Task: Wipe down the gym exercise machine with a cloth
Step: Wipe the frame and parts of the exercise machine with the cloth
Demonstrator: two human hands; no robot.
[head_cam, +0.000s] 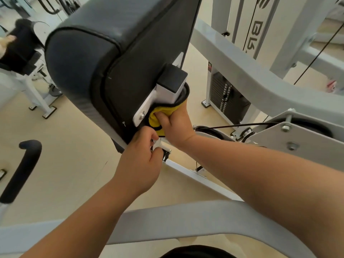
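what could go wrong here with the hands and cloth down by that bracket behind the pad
1. The yellow cloth is pressed by the right hand into the gap under the white bracket behind the black pad; it may snag on the bolt head there.
2. The left hand grips a small white lever beneath; fingers could get pinched if it shifts.
3. The cable and pulley sit close to the right wrist.

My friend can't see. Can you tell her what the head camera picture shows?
A person's right hand presses a yellow, black-edged cloth against the white metal bracket behind a big black padded cushion, while the left hand grips the machine just below.
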